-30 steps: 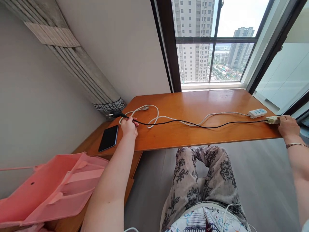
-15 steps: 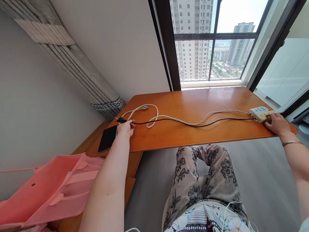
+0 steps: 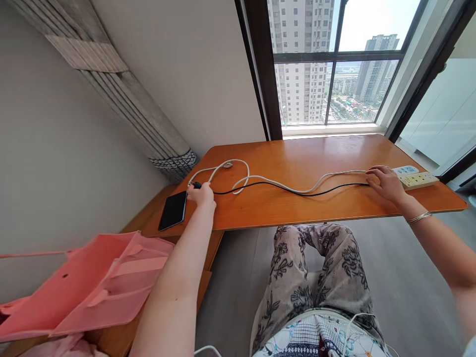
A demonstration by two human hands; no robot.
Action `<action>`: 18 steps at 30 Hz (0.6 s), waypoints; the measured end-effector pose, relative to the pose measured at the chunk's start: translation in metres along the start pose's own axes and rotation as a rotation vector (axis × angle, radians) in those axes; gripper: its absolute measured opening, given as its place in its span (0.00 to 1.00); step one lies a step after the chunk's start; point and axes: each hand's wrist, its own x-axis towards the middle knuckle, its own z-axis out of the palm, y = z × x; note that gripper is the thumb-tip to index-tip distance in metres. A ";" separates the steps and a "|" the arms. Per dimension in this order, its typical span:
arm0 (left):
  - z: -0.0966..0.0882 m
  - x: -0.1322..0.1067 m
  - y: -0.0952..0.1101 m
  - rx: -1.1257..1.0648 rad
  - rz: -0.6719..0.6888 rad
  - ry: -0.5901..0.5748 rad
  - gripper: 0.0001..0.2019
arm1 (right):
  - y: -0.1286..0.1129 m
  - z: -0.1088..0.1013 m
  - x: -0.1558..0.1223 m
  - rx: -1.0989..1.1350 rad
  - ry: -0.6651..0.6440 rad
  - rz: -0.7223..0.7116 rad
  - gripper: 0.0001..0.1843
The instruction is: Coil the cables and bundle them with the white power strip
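Under the window: your wooden desk [image 3: 316, 206] runs from the left wall to the glass door on the right, and your knees sit below its near edge.
Pink bag [image 3: 85, 287]: it lies open at your lower left, on a lower wooden surface beside the desk.
Black cable [image 3: 297, 192]: it stretches along the desk from your left hand to your right hand, lying flat and crossing the white one near the middle.
White cable [image 3: 260, 179]: it loops at the left end of the desk, then snakes right, just behind the black cable.
Phone [image 3: 173, 210]: dark, face up, at the desk's left corner, just beside your left hand.
Yellow power strip [image 3: 420, 179]: at the desk's right end, just past your right hand, touching the white power strip [image 3: 406, 170] behind it.
Left hand [image 3: 203, 194]: your fingers are closed around the black cable's plug end, knuckles up, resting on the desk.
Right hand [image 3: 385, 181]: it lies palm down over the black cable close to the strips; whether the fingers pinch the cable cannot be told.
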 end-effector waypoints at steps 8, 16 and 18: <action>0.027 -0.051 0.018 0.110 0.595 -0.188 0.14 | -0.098 0.033 0.023 0.137 -0.237 -0.430 0.28; 0.035 -0.088 0.038 0.630 0.931 -0.695 0.35 | -0.144 0.057 0.057 0.031 -0.549 -0.438 0.40; 0.036 -0.085 0.036 0.646 0.867 -0.686 0.33 | -0.150 0.056 0.062 -0.026 -0.593 -0.446 0.35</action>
